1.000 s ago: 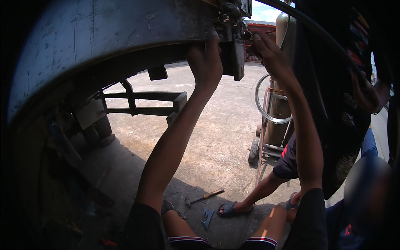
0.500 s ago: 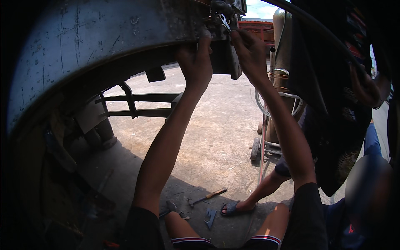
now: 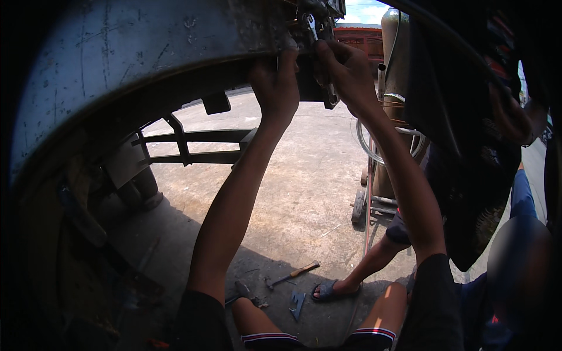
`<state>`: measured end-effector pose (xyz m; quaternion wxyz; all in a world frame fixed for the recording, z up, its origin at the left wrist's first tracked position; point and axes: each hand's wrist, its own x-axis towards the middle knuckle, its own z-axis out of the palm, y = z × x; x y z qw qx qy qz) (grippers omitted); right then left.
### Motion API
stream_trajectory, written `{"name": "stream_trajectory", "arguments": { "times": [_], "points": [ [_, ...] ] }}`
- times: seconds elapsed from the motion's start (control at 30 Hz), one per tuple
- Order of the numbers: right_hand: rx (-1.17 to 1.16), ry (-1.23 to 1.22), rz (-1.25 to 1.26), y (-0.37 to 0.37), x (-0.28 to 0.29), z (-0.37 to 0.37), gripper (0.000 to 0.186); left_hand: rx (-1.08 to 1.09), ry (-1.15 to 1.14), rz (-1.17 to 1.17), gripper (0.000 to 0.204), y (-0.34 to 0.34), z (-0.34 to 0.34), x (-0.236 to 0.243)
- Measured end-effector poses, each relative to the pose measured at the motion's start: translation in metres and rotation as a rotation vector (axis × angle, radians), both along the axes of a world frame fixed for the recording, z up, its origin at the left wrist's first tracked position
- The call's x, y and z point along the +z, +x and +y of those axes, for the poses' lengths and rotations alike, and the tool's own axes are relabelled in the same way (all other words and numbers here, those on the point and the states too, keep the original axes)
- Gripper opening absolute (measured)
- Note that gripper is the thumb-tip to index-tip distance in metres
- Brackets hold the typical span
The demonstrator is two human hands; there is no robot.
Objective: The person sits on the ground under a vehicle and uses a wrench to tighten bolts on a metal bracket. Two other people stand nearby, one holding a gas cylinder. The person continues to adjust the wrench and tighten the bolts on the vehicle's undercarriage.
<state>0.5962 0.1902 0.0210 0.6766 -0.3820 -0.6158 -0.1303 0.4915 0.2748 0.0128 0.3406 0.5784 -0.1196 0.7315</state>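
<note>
My right hand grips a combination wrench. Its bright open jaw points up against dark metal parts at the vehicle's corner, and the far end shows below my fingers. Beside it on the left, my left hand is raised to the lower edge of a scratched grey metal panel. The left thumb points up along that edge and the fingers curl in underneath. What the left fingers hold, if anything, is hidden.
On the concrete lie a hammer and a small blue-grey metal plate. A gas cylinder stands on a cart at right, with coiled hose. Someone in dark clothing stands close on my right. A dark metal frame sits beyond the panel.
My right hand has shifted slightly left, and the wrench has turned more upright, its lower end now visible below my hand. The left hand stays in place.
</note>
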Motion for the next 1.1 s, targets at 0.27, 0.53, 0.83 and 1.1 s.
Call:
{"name": "stream_trajectory", "arguments": {
  "times": [0.27,0.53,0.83,1.1],
  "points": [
    [0.668,-0.196,0.500,-0.071,-0.018,-0.050,0.028,0.008,0.075,0.002,0.025,-0.010,-0.004,-0.003],
    [0.169,-0.135,0.096,0.022,0.004,-0.013,0.037,-0.017,0.035,0.025,0.027,-0.004,-0.002,-0.001],
    [0.046,-0.089,-0.323,0.053,0.034,-0.003,0.045,-0.014,0.036,0.043,0.025,-0.005,0.001,-0.002],
    [-0.212,-0.126,-0.607,0.068,0.073,-0.013,0.049,-0.006,0.043,0.059,0.021,-0.005,0.003,0.000]
  ]
}}
